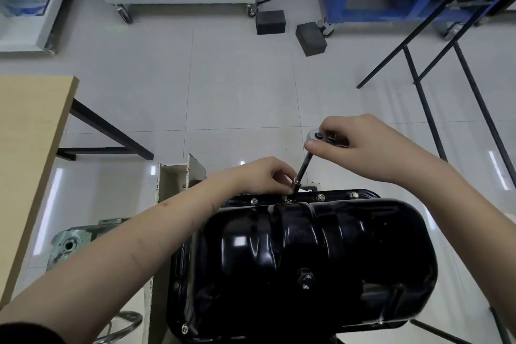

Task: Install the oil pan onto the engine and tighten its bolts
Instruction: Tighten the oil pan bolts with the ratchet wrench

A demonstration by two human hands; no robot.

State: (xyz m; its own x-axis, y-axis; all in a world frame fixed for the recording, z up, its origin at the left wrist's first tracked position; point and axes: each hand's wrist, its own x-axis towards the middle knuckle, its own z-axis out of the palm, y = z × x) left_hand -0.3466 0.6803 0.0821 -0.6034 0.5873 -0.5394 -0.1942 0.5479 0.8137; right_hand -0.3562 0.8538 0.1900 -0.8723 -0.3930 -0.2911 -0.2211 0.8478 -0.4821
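The black pan (301, 260) sits seated on the engine, long axis running left to right, with the bolt (287, 199) in hand on its far flange. The left hand (265, 173) pinches the socket (296, 186) down at that bolt, while the right hand (360, 145) clasps the ratchet (317, 137) head higher up and farther from the pan. Beyond the pan's far edge lies open floor, so I judge the handle has room to swing.

"How's the light?"

"Bright and even, from overhead — long white streaks glare off the glossy floor tiles (497, 167), and small highlights sit on the black oil pan (307, 254)."

"Sharp?"

"Mostly; the near forearms look a little soft. Straight lines bow toward the edges — wide-angle distortion — and the top corners go darker."
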